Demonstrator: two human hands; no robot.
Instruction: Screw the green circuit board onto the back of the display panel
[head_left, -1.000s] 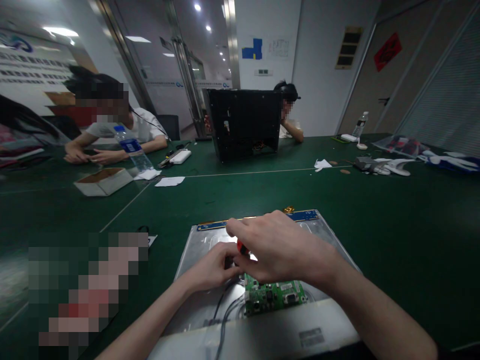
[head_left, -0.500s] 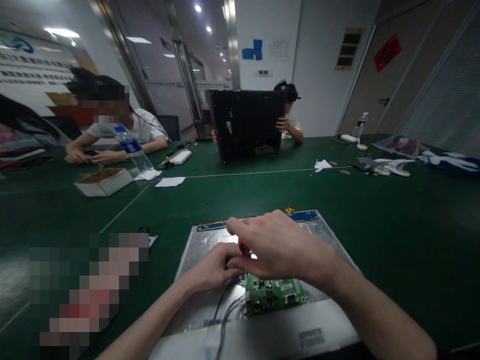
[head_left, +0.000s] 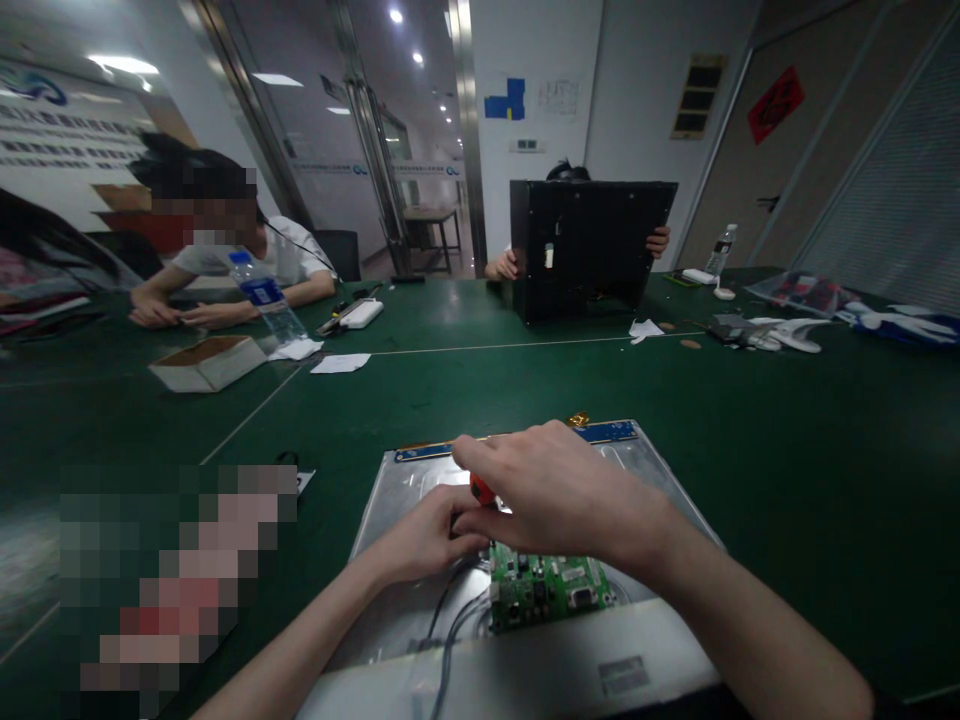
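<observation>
A silver metal display panel (head_left: 397, 500) lies flat before me, with a blue circuit strip (head_left: 611, 432) along its far edge. On its near half sits a green circuit board (head_left: 551, 590), and grey cables (head_left: 450, 625) run beside it. My right hand (head_left: 562, 490) is closed around the red-and-black handle of a screwdriver (head_left: 481, 488), held over the board's far left part. Right beside it, my left hand (head_left: 435, 530) has its fingers pinched together low at the panel. What those fingertips hold, and the screwdriver's tip, are hidden.
Across the green table (head_left: 450, 390) a person holds up a black monitor-like casing (head_left: 596, 245). Another person sits at the left, behind a water bottle (head_left: 266, 297) and an open white box (head_left: 208, 363). White-handled tools (head_left: 780, 332) lie at the right.
The red handle in my right hand has turned slightly; both hands stay in place. Across the table, the black casing has moved right and now mostly hides the person holding it.
</observation>
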